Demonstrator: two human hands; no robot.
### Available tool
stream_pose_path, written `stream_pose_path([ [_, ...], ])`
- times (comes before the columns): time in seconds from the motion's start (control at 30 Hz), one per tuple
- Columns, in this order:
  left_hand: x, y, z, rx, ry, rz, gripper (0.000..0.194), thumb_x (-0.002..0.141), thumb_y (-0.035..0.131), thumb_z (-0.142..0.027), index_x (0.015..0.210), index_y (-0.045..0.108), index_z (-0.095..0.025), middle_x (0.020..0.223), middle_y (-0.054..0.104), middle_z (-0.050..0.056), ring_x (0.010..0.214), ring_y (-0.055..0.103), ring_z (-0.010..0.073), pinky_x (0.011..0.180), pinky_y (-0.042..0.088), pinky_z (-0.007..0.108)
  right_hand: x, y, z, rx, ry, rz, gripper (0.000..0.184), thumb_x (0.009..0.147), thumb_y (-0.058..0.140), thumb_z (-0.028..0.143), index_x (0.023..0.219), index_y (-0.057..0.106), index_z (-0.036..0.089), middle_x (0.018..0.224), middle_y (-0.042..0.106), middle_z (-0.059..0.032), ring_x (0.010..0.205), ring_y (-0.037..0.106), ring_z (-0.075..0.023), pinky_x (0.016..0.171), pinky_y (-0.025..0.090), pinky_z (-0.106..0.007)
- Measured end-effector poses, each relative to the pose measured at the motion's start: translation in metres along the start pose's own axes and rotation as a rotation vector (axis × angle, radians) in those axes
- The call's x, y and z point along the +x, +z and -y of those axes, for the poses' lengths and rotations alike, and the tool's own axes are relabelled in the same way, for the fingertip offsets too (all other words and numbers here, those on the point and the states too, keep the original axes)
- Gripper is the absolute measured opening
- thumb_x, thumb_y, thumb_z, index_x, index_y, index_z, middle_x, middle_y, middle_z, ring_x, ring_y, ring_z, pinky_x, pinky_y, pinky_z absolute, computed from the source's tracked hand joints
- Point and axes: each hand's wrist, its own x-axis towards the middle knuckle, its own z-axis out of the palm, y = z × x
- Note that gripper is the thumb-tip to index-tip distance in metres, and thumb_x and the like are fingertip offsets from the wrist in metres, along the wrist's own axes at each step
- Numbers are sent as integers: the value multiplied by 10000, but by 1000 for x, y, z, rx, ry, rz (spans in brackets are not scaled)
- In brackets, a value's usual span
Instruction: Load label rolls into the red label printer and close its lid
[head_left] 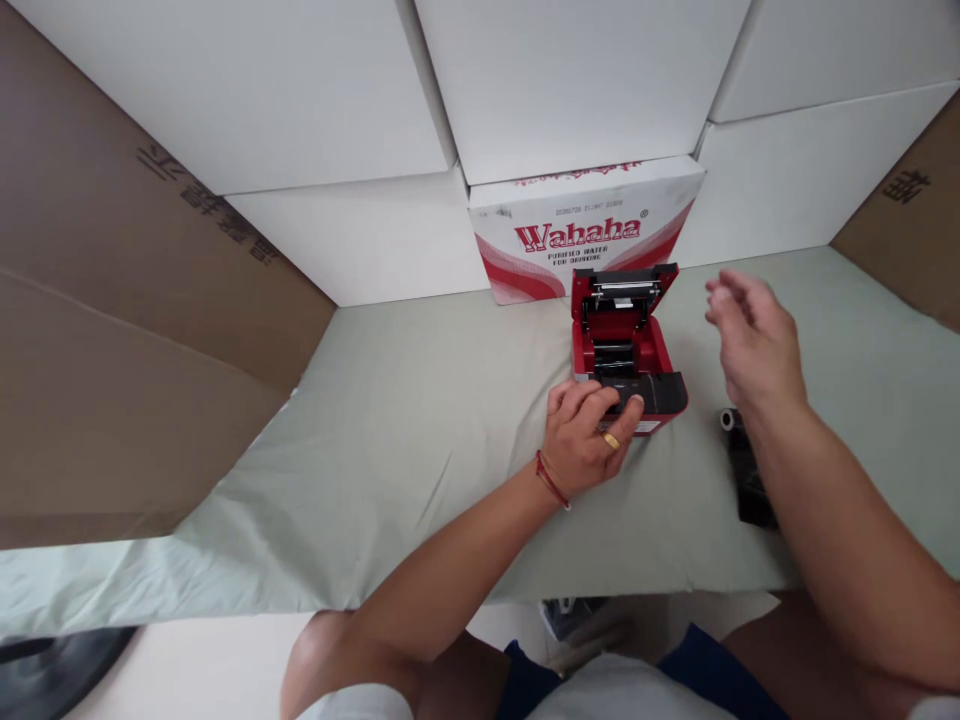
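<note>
A small red and black label printer (624,345) stands with its lid flipped up on a pale green cloth-covered table (420,430). My left hand (589,435) rests on the printer's front left corner, fingers curled over its black edge, a ring on one finger. My right hand (750,340) hovers in the air to the right of the printer, fingers loosely apart and slightly blurred, holding nothing that I can see. A black object with a white roll end (742,470) lies on the cloth under my right forearm, partly hidden.
A white and red "Wahaha" water carton (585,235) stands just behind the printer. White boxes (315,110) form a wall at the back. Brown cardboard (112,330) leans at the left and another piece (911,215) at the right.
</note>
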Motion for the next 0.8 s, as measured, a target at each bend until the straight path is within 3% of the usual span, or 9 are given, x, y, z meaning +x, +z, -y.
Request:
stream_pose_path([
  [0.1,0,1,2,-26,11,-14,357,947,661,-187,1287,705,-286,1065,699,60,1127,615,235,997,426,411,36,23,11,183,61,26,573,1041,584,528,1511,605,201,1531,671,-149,1426,623,-256,1202,479,-437],
  [0.2,0,2,3,-26,29,-56,369,933,665,-182,1292,697,-264,1054,703,62,1103,617,232,998,435,409,47,36,28,231,-11,179,495,1074,512,544,1362,731,206,1355,782,-101,1346,685,-247,1206,486,-460],
  [0.3,-1,3,2,4,38,-93,350,942,657,-195,1279,703,-279,1030,704,52,1072,619,217,1005,442,398,31,28,43,132,-72,244,454,1076,517,581,1188,824,266,1181,840,-53,1213,755,-249,1155,535,-462],
  [0.4,-2,3,2,29,21,-98,355,951,654,-222,1288,706,-323,1031,693,44,1078,614,217,1026,435,399,-1,8,52,9,-111,261,415,1083,533,553,1142,843,285,1200,841,-52,1216,760,-255,1155,540,-469],
  [0.63,-1,3,2,31,9,-120,271,960,668,-241,1223,714,-293,1122,653,68,1203,591,243,1136,442,452,-55,-21,28,-131,-388,492,417,1132,449,418,1388,740,264,1499,704,-71,1499,575,-246,1316,364,-571],
  [0.8,-6,4,7,-101,-50,13,379,965,688,-258,1331,671,-356,1279,637,62,1402,593,286,1267,350,569,-63,-18,14,-139,-412,452,421,1141,413,375,1408,726,286,1507,700,-61,1505,568,-234,1295,403,-569],
])
